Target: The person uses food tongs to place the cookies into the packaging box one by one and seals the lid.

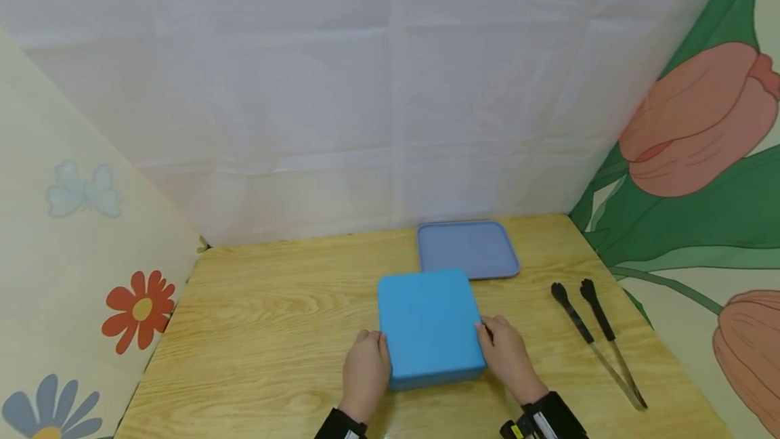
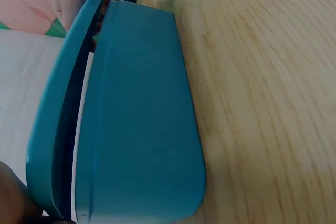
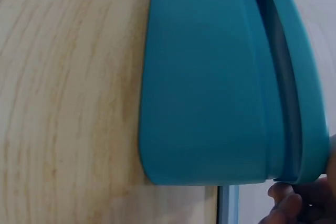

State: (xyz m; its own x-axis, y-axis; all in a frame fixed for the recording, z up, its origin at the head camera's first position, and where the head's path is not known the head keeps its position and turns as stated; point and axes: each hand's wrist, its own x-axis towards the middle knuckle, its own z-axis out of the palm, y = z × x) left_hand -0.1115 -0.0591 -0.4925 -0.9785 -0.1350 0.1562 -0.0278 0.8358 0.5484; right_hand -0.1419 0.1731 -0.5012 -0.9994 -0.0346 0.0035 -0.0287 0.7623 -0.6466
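Here's the blue box (image 1: 430, 326), square with rounded corners, sitting flat on the wooden table (image 1: 262, 317) just in front of the person, near the front edge and about mid-width. Its lid (image 2: 55, 114) is on top, and the wrist views catch a thin dark gap between lid rim and box body, so whether it is fully seated I cannot tell. The left hand (image 1: 365, 371) is at the box's near left side, fingers curled against the edge and gripping it. The right hand (image 1: 507, 356) mirrors it on the near right side, fingers wrapped onto the edge, thumb up by the lid rim; in the right wrist view a couple of fingertips (image 3: 286, 205) show just under the lid's lip. Both hands are grasping the box, one on each flank, and the box rests on the tabletop between them.

Moving outward: right behind the box, its front edge just tucked behind the box's far side, lies a flat purple-grey tray (image 1: 468, 249) with a low rim; whether the two touch I cannot tell. Off to the right, well apart from the box, a pair of black-tipped tongs (image 1: 597, 337) lies on the wood, tips pointing away from the person, handles toward the near right corner. A creased white sheet hangs behind the table, with flower-patterned panels on both sides
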